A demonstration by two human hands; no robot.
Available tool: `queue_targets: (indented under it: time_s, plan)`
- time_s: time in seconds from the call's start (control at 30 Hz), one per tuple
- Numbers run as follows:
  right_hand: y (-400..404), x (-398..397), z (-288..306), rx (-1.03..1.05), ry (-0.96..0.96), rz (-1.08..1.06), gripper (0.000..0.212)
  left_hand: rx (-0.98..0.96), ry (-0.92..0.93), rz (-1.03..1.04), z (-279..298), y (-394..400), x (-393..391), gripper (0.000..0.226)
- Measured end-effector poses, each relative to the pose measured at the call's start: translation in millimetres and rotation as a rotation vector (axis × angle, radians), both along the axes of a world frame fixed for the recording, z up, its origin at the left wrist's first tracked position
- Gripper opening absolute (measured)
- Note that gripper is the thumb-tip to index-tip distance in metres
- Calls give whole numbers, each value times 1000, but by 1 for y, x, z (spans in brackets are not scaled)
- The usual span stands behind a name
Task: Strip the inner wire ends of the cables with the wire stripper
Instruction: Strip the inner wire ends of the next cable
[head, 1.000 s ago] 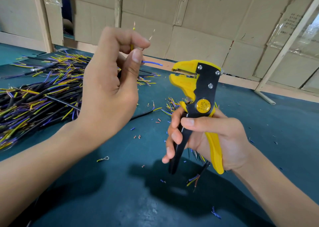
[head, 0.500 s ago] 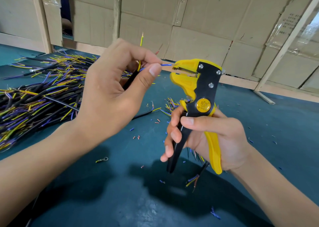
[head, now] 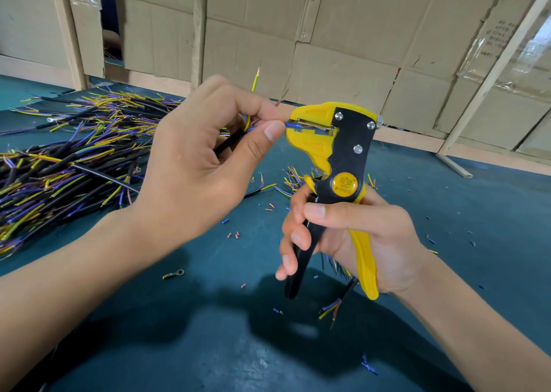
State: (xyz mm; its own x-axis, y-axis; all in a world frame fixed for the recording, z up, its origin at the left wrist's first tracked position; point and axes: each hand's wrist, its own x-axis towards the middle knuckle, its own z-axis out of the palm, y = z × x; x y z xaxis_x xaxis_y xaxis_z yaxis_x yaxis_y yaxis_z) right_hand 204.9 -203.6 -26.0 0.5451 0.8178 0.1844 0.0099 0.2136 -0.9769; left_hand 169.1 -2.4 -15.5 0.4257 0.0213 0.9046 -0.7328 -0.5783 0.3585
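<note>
Left hand pinches cable, thumb and forefinger on blue wire fed into wire stripper mouth. Right hand fingers curled round stripper handles, above worktop.

A black cable is pinched between thumb and forefinger of the left hand; its blue inner wire is set into the open mouth of the wire stripper, while its yellow wire stands upward; the yellow and black handles are gripped by the right hand; a heap of cables is seen at the left on the green table; insulation scraps and a ring terminal are scattered there; cardboard panels are seen behind.
</note>
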Motion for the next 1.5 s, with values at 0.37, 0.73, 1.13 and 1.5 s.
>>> queue_targets:
  time_s: [0.37, 0.73, 1.13, 1.5]
  plan:
    - [0, 1, -3, -18, -55, -25, 16, 11, -33, 25, 1, -1, -1, 3]
    - [0, -1, -1, -39, -69, -49, 9, 46, -49, 61, 1, 0, -1, 8]
    - [3, -4, 0, -50, -57, -73, 12, 28, -31, 56, 1, -1, -1, 12]
    - [7, -7, 1, -1, 12, -208, 18, 37, -29, 93, 3, 0, 0, 7]
